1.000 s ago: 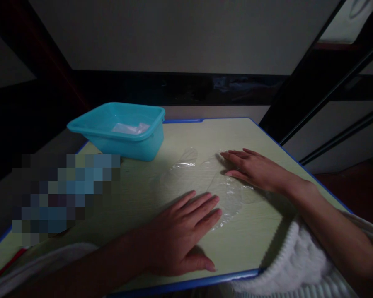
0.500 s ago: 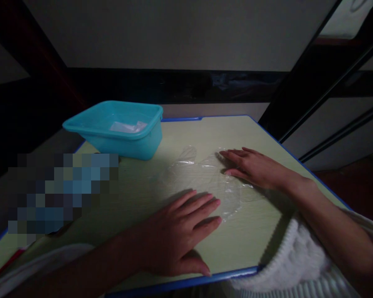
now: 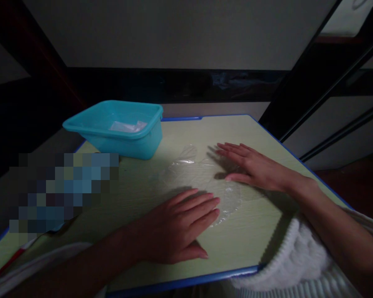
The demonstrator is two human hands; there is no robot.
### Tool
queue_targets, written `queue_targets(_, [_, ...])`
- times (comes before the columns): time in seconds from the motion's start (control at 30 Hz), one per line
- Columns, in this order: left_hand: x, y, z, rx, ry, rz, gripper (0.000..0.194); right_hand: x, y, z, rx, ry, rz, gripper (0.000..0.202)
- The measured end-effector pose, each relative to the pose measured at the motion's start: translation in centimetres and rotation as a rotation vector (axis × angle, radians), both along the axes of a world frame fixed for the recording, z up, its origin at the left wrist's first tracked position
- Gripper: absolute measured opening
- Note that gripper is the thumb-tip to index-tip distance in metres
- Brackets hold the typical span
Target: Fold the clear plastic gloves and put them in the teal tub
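A clear plastic disposable glove (image 3: 186, 171) lies spread on the pale wooden tabletop, its edges faint and partly hidden under my hands. My left hand (image 3: 182, 225) is palm down with fingers stretched out, its fingertips over the glove's near part. On the other side, my right hand (image 3: 251, 167) is held palm down with its fingers extended. A shadow shows beneath its fingers, so it seems slightly raised above the glove. Neither hand grips anything.
A turquoise plastic basin (image 3: 127, 142) with a whitish packet (image 3: 128, 126) inside stands at the back left. Left of my left arm is a pixelated item (image 3: 65, 194), its kind hidden. A red stick-like thing (image 3: 8, 265) lies near the left edge. Blue edging (image 3: 186, 282) borders the table (image 3: 224, 128).
My right hand has lifted a little off the glove, and its fingers have shifted slightly. My left hand has moved slightly away from me, its thumb closer to its fingers.
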State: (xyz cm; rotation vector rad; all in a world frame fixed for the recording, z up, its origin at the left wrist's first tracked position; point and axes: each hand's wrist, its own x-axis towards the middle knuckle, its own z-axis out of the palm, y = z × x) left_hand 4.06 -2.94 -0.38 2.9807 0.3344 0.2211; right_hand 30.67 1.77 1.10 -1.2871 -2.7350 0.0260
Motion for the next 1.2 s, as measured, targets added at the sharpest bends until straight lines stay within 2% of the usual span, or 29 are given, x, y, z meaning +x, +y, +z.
queue_targets(0.1, [0.02,0.15,-0.09,-0.071,0.028,0.019,0.068,-0.23,-0.30,0.08,-0.114,-0.001,0.048,0.087])
queue_targets(0.27, [0.11,0.39,-0.12,-0.150,0.071,0.026,0.069,-0.18,-0.32,-0.43,-0.238,-0.054,0.003,0.095])
queue_targets(0.83, [0.04,0.41,-0.07,-0.187,0.074,0.030,0.066,0.34,-0.11,-0.40,-0.235,-0.031,-0.027,0.092])
queue_targets(1.2, [0.05,0.36,0.00,-0.166,0.050,0.001,0.063,0.25,-0.25,-0.02,-0.205,-0.017,0.027,0.087])
